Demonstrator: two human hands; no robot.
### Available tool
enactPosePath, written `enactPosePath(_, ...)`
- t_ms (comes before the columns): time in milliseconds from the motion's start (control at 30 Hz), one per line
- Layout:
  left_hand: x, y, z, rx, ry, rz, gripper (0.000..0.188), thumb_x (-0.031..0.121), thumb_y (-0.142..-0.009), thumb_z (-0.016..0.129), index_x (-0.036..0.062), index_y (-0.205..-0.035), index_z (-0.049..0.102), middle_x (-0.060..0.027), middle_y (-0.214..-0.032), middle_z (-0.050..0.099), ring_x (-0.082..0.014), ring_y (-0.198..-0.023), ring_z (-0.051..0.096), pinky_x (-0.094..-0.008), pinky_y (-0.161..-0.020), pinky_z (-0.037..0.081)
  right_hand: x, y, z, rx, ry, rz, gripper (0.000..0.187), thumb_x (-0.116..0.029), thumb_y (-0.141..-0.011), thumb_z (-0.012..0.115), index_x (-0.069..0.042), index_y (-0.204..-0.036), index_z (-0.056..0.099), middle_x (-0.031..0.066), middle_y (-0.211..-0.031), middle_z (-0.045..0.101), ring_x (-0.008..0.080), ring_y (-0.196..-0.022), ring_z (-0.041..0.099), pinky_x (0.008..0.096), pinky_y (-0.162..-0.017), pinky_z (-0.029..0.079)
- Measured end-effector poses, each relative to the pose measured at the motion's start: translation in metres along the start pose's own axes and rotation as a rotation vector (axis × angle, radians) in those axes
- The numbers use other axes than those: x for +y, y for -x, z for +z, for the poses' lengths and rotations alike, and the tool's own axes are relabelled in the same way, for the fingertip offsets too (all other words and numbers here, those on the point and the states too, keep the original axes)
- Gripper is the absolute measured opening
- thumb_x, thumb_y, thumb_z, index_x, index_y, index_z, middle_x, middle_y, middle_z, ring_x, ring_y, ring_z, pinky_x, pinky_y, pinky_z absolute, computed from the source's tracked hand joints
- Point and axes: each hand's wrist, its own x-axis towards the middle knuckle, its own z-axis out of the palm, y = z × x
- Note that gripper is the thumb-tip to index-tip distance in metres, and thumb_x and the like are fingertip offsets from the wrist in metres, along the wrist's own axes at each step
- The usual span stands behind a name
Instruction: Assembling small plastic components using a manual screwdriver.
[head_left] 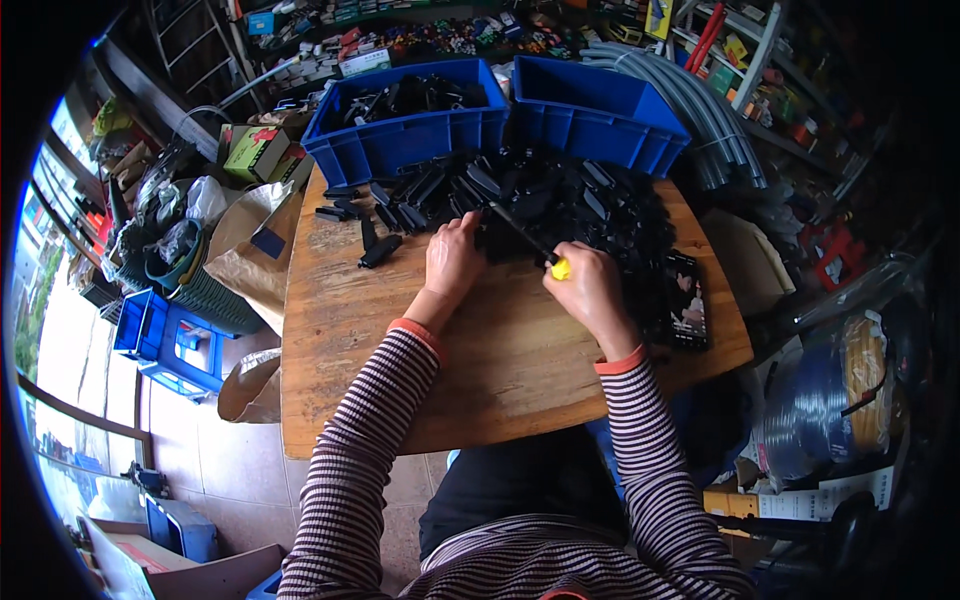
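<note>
My right hand (588,285) is closed round the yellow handle of a screwdriver (561,269). The dark shaft slants away to the upper left, its end among black parts near my left fingertips. Beside that end, my left hand (453,262) is closed at the near edge of a heap of black plastic parts (530,195). Dark pieces lie right against its fingers, and what they grip cannot be made out. A few loose black parts (378,248) lie on the wooden table (360,340) left of my left hand.
Two blue bins stand at the table's far edge: the left bin (410,135) holds black parts, while the right bin (600,120) shows bare inner walls. A phone (687,300) with a lit screen lies at the right. Grey tubing (690,110) curves behind; a blue stool (170,340) stands left.
</note>
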Motion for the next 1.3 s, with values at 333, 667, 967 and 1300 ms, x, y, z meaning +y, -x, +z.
enactPosePath(333,0.067,0.076,-0.055,-0.233,0.069,0.239,0.018,0.010,-0.076,0.069,0.0046,-0.092,0.062,-0.0131,-0.077,0.063,-0.0297,-0.071,0.063,-0.0393,-0.065,0.052,-0.010,0.033,-0.029,0.081,-0.273,-0.003,0.010,-0.004,-0.077,0.069,-0.002,-0.080,0.059,0.0149,-0.076,0.063,0.0320,-0.066,0.064,0.0352,-0.055,0.048)
enactPosePath(667,0.081,0.104,-0.075,-0.468,0.112,0.381,0.035,0.017,-0.068,0.069,0.0022,-0.099,0.060,-0.0151,-0.098,0.061,-0.0303,-0.091,0.060,-0.0376,-0.076,0.051,-0.015,0.050,-0.014,-0.013,-0.216,0.003,0.012,-0.002,-0.077,0.070,-0.003,-0.083,0.060,0.0147,-0.073,0.064,0.0314,-0.064,0.064,0.0346,-0.055,0.048)
enactPosePath(967,0.078,0.117,-0.070,-0.526,-0.154,0.771,0.034,0.016,-0.072,0.060,0.0011,-0.102,0.059,-0.0130,-0.110,0.058,-0.0258,-0.104,0.056,-0.0341,-0.081,0.049,-0.020,0.045,-0.007,-0.194,-0.174,-0.111,0.023,0.002,-0.068,0.073,-0.003,-0.087,0.060,0.0123,-0.082,0.065,0.0304,-0.075,0.065,0.0360,-0.063,0.051)
enactPosePath(1300,0.076,0.118,-0.069,-0.570,-0.110,0.731,0.033,0.016,-0.073,0.059,0.0002,-0.102,0.058,-0.0138,-0.107,0.059,-0.0268,-0.105,0.057,-0.0342,-0.084,0.049,-0.013,0.043,-0.002,-0.205,-0.115,-0.317,0.025,0.003,-0.065,0.072,-0.004,-0.086,0.059,0.0101,-0.082,0.063,0.0298,-0.077,0.064,0.0359,-0.064,0.051)
